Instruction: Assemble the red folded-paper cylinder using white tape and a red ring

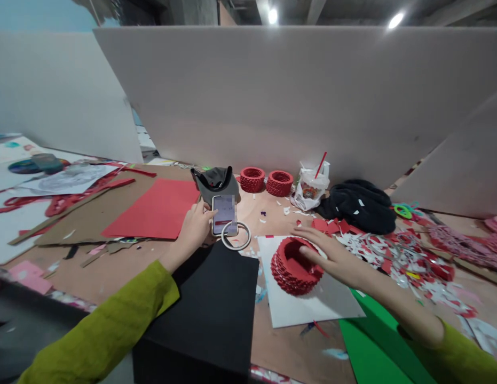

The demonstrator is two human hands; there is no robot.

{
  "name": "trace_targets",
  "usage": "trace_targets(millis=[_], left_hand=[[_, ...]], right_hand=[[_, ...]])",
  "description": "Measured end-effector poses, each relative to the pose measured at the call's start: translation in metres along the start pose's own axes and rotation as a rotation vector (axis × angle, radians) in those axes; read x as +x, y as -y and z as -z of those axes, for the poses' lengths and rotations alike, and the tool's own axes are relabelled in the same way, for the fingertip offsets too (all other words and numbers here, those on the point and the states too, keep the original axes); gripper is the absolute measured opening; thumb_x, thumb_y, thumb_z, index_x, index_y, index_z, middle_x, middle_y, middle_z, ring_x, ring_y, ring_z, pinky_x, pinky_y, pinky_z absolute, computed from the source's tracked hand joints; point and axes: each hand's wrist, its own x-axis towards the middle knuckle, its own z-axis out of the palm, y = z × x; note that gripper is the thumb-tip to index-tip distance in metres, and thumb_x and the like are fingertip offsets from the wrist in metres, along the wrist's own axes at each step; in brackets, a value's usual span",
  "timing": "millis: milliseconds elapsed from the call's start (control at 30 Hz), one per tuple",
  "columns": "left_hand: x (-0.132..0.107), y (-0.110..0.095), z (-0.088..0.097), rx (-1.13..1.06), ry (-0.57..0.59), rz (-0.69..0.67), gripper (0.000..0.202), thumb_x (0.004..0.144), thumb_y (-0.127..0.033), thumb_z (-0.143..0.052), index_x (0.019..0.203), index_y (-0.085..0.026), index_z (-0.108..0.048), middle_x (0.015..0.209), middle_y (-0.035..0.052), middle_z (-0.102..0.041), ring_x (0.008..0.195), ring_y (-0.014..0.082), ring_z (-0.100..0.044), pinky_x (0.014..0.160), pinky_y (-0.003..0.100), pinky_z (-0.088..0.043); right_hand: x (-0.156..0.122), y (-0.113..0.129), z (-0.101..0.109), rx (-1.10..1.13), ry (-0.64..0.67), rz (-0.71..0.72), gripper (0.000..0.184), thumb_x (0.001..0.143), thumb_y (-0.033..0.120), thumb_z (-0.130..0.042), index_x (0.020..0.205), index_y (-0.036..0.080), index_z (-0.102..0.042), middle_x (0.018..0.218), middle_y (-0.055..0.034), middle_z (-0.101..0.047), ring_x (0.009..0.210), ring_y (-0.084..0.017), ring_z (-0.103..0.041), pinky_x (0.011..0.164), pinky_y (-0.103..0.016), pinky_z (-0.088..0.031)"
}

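Observation:
My left hand (198, 223) is beside a phone (221, 214) with a lit screen, one finger stretched out onto the glass. The phone stands tilted in front of a dark grey cap (227, 184). A silvery ring (225, 246) overlaps the phone's lower edge. My right hand (326, 252) lies with stretched fingers over a round red bowl-like piece (293, 282) with a scaly textured wall. Its thumb reaches over the opening; whether the fingers touch the rim, I cannot tell. The red piece sits on a white sheet (282, 316).
Two similar red pieces (252, 180) stand at the back, beside a plastic bag (311, 191) with a red straw. Dark cloth (358, 205) and paper scraps (396, 256) lie right. Red sheet (156, 213), black board (208, 309) and green sheet (376, 336) lie around. White panels (292, 101) wall the back.

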Motion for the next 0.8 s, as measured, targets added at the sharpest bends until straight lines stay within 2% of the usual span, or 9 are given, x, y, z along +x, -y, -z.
trace_targets(millis=[133,233,300,367,433,567,667,800], left_hand=[[0.0,-0.004,-0.001,-0.09,0.03,-0.042,0.033,0.092,-0.021,-0.043,0.115,-0.017,-0.066,0.11,0.0127,-0.059,0.099,0.0234,-0.055,0.084,0.033,-0.044],[-0.001,-0.015,0.0,-0.142,0.08,-0.056,0.035,0.093,-0.041,-0.046,0.108,-0.016,-0.066,0.095,0.009,-0.065,0.086,0.0202,-0.06,0.073,0.027,-0.045],[-0.002,-0.024,0.002,-0.102,0.148,0.015,0.042,0.089,-0.053,-0.049,0.095,-0.015,-0.066,0.087,0.0091,-0.065,0.076,0.0206,-0.061,0.062,0.026,-0.041],[-0.004,-0.032,0.005,-0.031,0.239,0.113,0.045,0.085,-0.058,-0.051,0.084,-0.015,-0.065,0.085,0.0111,-0.065,0.07,0.0213,-0.06,0.056,0.026,-0.036],[-0.005,-0.038,0.007,0.006,0.311,0.167,0.042,0.082,-0.055,-0.054,0.076,-0.015,-0.065,0.08,0.0118,-0.064,0.066,0.0214,-0.06,0.054,0.026,-0.033],[-0.004,-0.041,0.01,-0.047,0.378,0.184,0.032,0.079,-0.04,-0.058,0.059,-0.016,-0.061,0.06,0.006,-0.058,0.055,0.0178,-0.056,0.05,0.026,-0.029],[-0.002,-0.042,0.014,-0.107,0.407,0.196,0.028,0.076,-0.037,-0.06,0.057,-0.017,-0.063,0.058,0.0033,-0.057,0.051,0.0154,-0.054,0.049,0.025,-0.03],[0.005,-0.046,0.031,-0.137,0.407,0.211,0.031,0.074,-0.04,-0.06,0.055,-0.016,-0.063,0.054,0.0029,-0.057,0.051,0.0151,-0.054,0.049,0.024,-0.031]], right_hand=[[0.002,0.018,-0.007,-0.198,0.052,0.092,0.064,0.089,0.064,-0.043,0.142,0.027,-0.045,0.153,-0.0101,-0.036,0.142,-0.032,-0.03,0.115,-0.056,-0.026],[0.007,0.018,-0.013,-0.191,0.014,0.134,0.06,0.092,0.06,-0.041,0.143,0.027,-0.042,0.152,-0.0099,-0.038,0.141,-0.029,-0.032,0.115,-0.053,-0.027],[0.009,0.016,-0.014,-0.164,-0.006,0.136,0.058,0.094,0.057,-0.04,0.143,0.026,-0.042,0.152,-0.01,-0.038,0.14,-0.029,-0.033,0.115,-0.052,-0.028],[0.009,0.013,-0.013,-0.148,-0.019,0.128,0.055,0.095,0.054,-0.038,0.142,0.025,-0.045,0.15,-0.0107,-0.04,0.139,-0.028,-0.035,0.115,-0.051,-0.029],[0.007,0.011,-0.011,-0.134,-0.029,0.117,0.054,0.097,0.053,-0.035,0.14,0.023,-0.047,0.149,-0.0109,-0.042,0.139,-0.028,-0.036,0.115,-0.051,-0.029],[0.003,0.011,-0.01,-0.12,-0.011,0.114,0.053,0.098,0.052,-0.032,0.136,0.021,-0.051,0.146,-0.0124,-0.045,0.135,-0.027,-0.041,0.113,-0.048,-0.033],[0.003,0.017,-0.011,-0.185,-0.019,0.151,0.056,0.096,0.055,-0.034,0.138,0.021,-0.048,0.146,-0.0132,-0.044,0.135,-0.029,-0.04,0.113,-0.049,-0.032],[0.013,0.028,-0.015,-0.304,-0.062,0.181,0.059,0.095,0.059,-0.032,0.143,0.026,-0.043,0.149,-0.0124,-0.039,0.138,-0.033,-0.033,0.113,-0.057,-0.024]])
